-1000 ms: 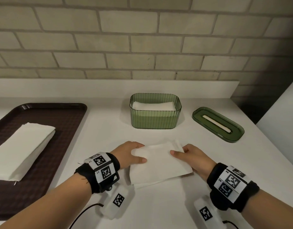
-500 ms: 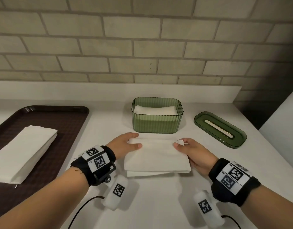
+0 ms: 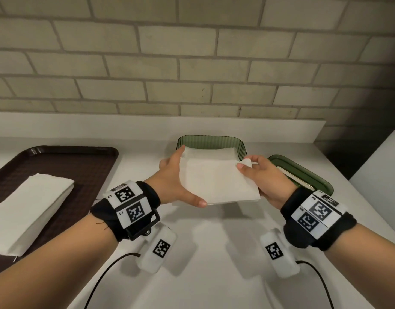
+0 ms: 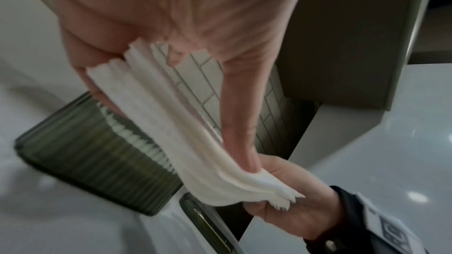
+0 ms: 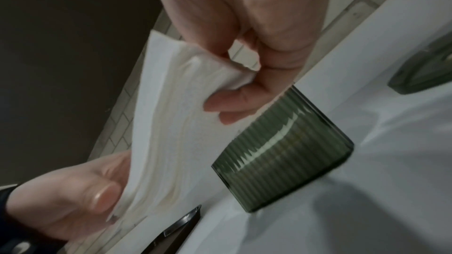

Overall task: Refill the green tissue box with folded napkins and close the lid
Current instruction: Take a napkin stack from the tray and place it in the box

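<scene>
A white counter (image 3: 214,253) lies bare in front of the person, giving the hands open room near the body. Straight ahead, an open-topped green tissue box (image 3: 241,146) stands against the raised back ledge (image 3: 125,127); white napkins already lie inside it. A folded napkin (image 3: 216,181), held in the air between the left hand (image 3: 174,177) and right hand (image 3: 265,177), hangs in front of the box opening. The green lid (image 3: 321,181) lies just right of the box. A brown tray (image 3: 85,166) with a napkin stack (image 3: 29,208) fills the left side.
</scene>
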